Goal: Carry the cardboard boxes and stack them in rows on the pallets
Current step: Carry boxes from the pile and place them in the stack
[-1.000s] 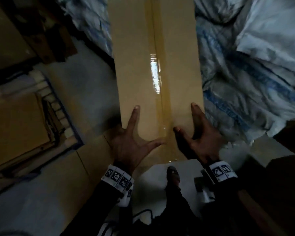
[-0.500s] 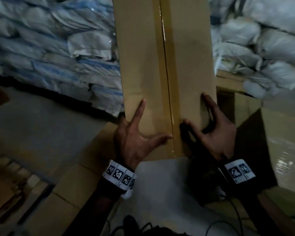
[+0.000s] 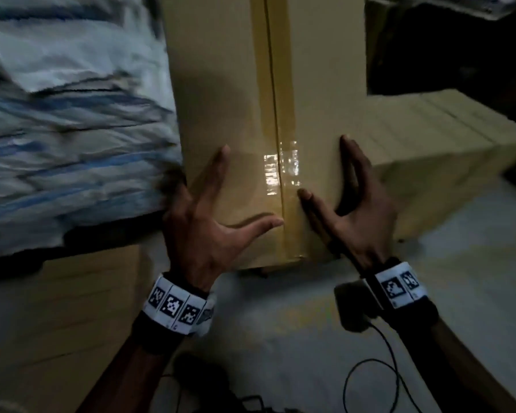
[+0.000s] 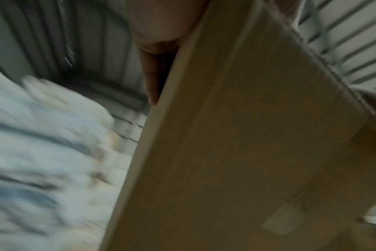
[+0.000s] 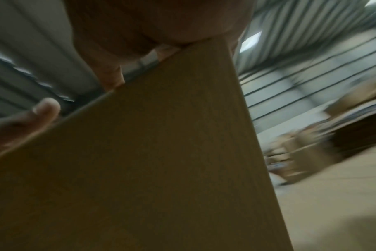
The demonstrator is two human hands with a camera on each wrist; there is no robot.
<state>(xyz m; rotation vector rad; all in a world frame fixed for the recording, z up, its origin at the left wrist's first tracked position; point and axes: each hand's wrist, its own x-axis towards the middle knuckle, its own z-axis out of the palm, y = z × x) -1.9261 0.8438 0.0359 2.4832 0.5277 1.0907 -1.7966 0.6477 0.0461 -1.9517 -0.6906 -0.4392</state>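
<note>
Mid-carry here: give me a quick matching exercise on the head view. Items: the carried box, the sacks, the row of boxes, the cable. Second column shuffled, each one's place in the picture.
Column 1:
1. carried box
2. sacks
3. row of boxes
4. cable

Column 2:
A. right of the carried box, beyond the right hand
B. bottom right, below the right wrist
C. centre, between both hands, left hand on its near end
D. left side, white and blue

Pairs: 1-C, 2-D, 3-A, 4-B
</note>
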